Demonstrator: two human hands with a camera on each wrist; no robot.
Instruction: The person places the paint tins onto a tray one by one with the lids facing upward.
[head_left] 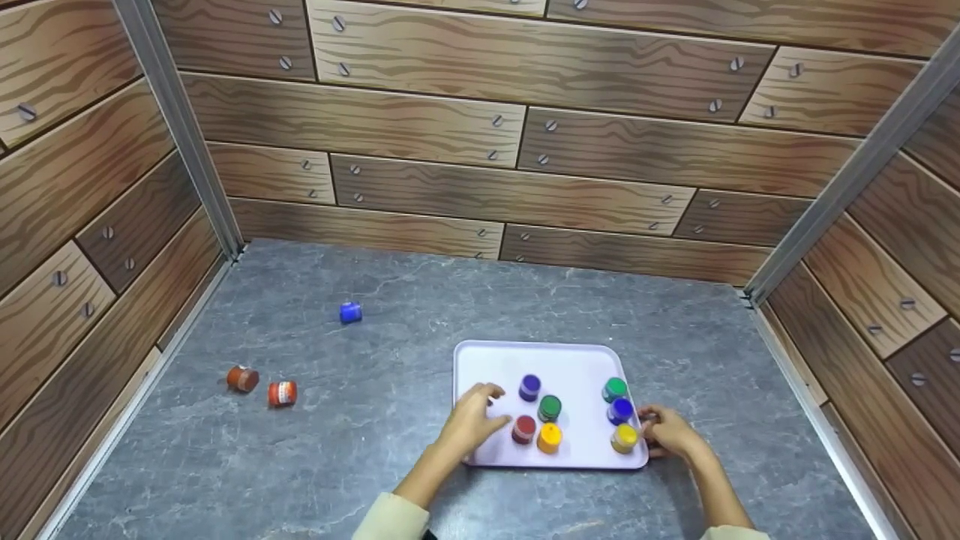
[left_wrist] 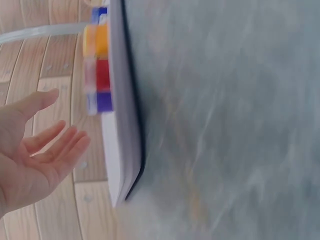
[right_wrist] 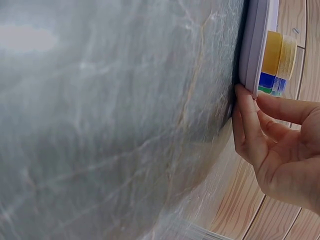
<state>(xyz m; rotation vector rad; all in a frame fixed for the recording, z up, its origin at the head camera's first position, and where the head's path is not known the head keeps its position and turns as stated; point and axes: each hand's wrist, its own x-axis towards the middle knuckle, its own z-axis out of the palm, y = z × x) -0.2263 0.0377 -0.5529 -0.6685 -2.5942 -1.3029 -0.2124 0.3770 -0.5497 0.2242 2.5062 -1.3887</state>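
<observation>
A pale lilac tray (head_left: 495, 360) lies on the grey floor, bearing several small paint jars. Purple (head_left: 529, 388), green (head_left: 550, 408), red (head_left: 524, 429) and orange-yellow (head_left: 549, 437) jars stand around its middle. Along its right side are a green jar (head_left: 615, 389), a blue jar (head_left: 620, 410) and a yellow jar (head_left: 625, 438). Over the tray's left part my left hand (head_left: 469, 421) hovers, empty, fingers loosely spread beside the red jar. My right hand (right_wrist: 285, 145) pinches the tray's right rim between thumb and fingers, close to the yellow jar.
Two orange-red jars (head_left: 242, 379) (head_left: 283, 394) lie at the left of the floor. A blue jar (head_left: 350, 313) lies farther back. Wood-patterned walls (head_left: 420, 120) with metal corner strips (head_left: 847, 165) enclose the back and sides.
</observation>
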